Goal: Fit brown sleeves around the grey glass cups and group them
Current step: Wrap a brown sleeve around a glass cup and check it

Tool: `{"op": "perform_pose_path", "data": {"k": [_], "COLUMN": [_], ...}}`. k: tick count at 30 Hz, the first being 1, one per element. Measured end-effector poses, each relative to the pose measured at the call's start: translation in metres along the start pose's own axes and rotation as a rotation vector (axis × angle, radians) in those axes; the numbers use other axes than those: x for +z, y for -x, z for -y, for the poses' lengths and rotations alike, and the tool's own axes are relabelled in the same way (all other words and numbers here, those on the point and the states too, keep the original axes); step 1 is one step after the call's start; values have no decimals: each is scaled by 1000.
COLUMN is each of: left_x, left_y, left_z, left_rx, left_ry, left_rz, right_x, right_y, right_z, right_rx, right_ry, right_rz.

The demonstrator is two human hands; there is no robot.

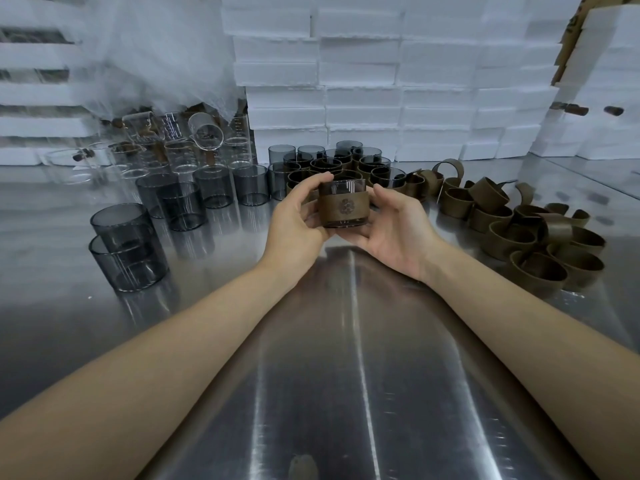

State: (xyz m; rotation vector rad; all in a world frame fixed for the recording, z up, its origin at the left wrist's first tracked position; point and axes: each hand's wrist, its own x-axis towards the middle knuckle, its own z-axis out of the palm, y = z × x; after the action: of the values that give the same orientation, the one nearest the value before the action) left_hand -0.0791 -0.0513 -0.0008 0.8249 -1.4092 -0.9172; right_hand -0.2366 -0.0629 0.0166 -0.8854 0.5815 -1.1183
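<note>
Gripping grey cup (341,186) with left hand (294,220) and right hand (394,233), curling fingers of both round glass. Keeping brown sleeve (343,207) level, emblem outward, before placing beside sleeved group (332,166).

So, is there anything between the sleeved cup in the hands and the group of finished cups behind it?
Nothing visible. The grey glass cup with its brown sleeve is held by the left hand and right hand directly in front of the cluster of sleeved grey cups.
</note>
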Motion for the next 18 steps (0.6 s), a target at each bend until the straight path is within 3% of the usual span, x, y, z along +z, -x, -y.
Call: {"op": "perform_pose_path", "data": {"k": [8,14,18], "left_x": [0,-9,-14], "left_y": [-2,-6,-7], "left_z": [2,2,2], "left_rx": [16,132,187], "left_ry": [-42,-405,-514], "left_rz": [18,94,145], "right_x": [0,-2,-2], "right_y": [-1,-1,-1], "right_z": [-1,-1,-1], "right_rx": [-5,-41,-41], "right_ry": [82,184,173], "right_rz": [-24,-26,-35]}}
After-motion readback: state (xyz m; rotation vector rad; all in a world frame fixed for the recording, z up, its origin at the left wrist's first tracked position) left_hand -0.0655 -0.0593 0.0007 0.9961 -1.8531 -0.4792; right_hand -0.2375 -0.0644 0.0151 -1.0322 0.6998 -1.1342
